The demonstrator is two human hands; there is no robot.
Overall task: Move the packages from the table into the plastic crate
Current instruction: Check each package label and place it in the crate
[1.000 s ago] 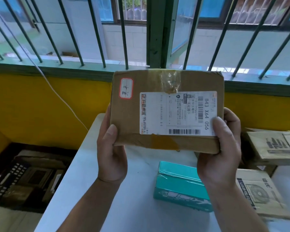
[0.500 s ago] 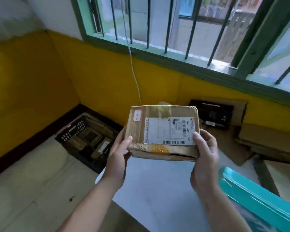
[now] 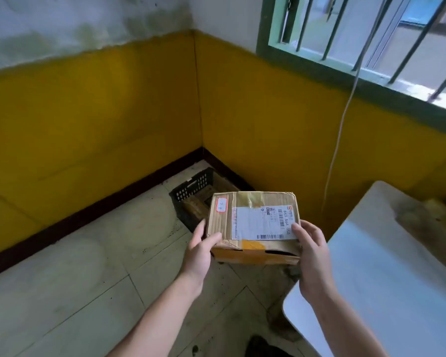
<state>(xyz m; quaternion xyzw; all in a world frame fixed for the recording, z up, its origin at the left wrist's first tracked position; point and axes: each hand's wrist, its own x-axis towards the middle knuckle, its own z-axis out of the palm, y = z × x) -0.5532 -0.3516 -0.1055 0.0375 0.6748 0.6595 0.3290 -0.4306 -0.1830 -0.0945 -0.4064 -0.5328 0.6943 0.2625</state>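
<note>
Brown cardboard package (image 3: pixel 252 222), label side up, is carried in the air above the floor, between the table (image 3: pixel 371 292) and the black plastic crate (image 3: pixel 191 189). I read both hands as clamped on it: left hand (image 3: pixel 198 253) on the near left corner, right hand (image 3: pixel 312 256) on the near right corner, thumbs on top.

Hazards, greatest first:
1. Short drop. The package hides most of the crate from me, near rim included. A release here would likely put it on the tiles or the rim.
2. Tilted landing. The crate already holds cartons (image 3: pixel 196 206), so the package may settle at a slant or slide off.
3. Seam failure. The near side of the package gapes along a dark split below the tape. Hard thumb pressure could open it further.
4. Cable snag. A white cable (image 3: pixel 337 140) hangs from the window just right of the carry path.

Surroundings:
- Yellow walls (image 3: pixel 113 112) meet at a corner, white and stained above, with a dark skirting (image 3: pixel 88 215) at the base.
- Pale floor tiles (image 3: pixel 75 279) are marked and dirty. The crate stands on them in that corner.
- The table is pale and smooth, with a rounded corner.
- A barred, green-framed window (image 3: pixel 358 34) sits upper right.
- A blurred cardboard piece (image 3: pixel 428 228) lies on the table's far edge.
</note>
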